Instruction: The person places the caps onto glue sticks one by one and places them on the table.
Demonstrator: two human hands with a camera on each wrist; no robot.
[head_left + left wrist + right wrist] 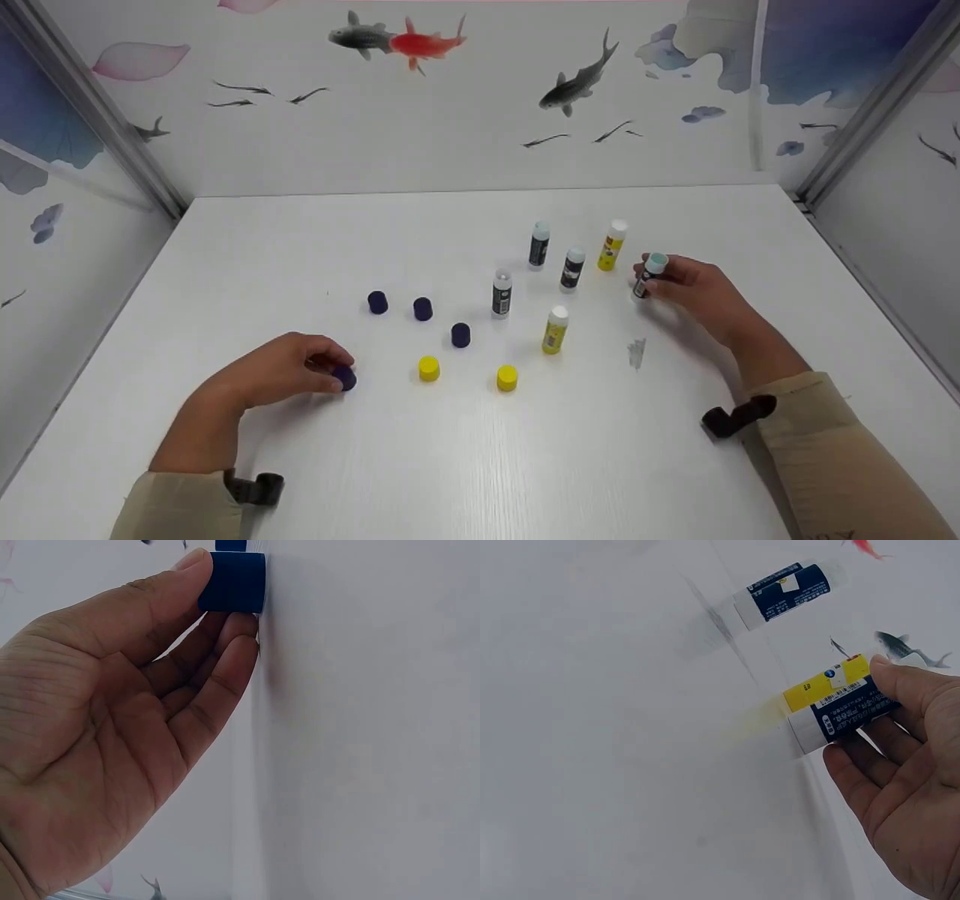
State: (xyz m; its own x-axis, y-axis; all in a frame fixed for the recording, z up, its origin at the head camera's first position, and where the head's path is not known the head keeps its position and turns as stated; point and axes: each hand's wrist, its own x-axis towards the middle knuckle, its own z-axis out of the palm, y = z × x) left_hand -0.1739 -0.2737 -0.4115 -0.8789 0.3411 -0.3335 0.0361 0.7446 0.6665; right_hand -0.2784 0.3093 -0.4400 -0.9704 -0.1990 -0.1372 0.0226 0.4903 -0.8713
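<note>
Navy cap point(344, 378), one: lower left of centre in the head view, in the left hand point(277, 371), whose thumb and fingers point(214, 690) close upon it near their tips. Dark-labelled tube point(649, 276), one: right of centre, nearly upright, pinched between thumb and fingers of the right hand point(697, 289), pale top uppermost and bare. Whether either piece bears its weight on the bench point(360, 480): cannot be told.

Loose stock: three further navy caps point(423, 308), left of centre; two yellow caps point(507, 378), lower centre; three further dark-labelled tubes point(501, 293) and two yellow tubes point(555, 330), standing apart from one another, centre to upper right. Grey smudge point(636, 353), one, on the bench below the right hand.

Hazards, as judged:
Toppling. Tubes are tall on narrow bases; a leftward sweep of the right hand would probably catch the rear yellow tube point(611, 245) first, as the nearest.
Slipping. Held cap is short and round; an off-centre pinch could let it drop and roll.
Smearing. Bare pale top may mark fingers or bench if the tube tips over.
Scattering. Yellow caps lie loose; a low forearm across lower centre could shove them.
</note>
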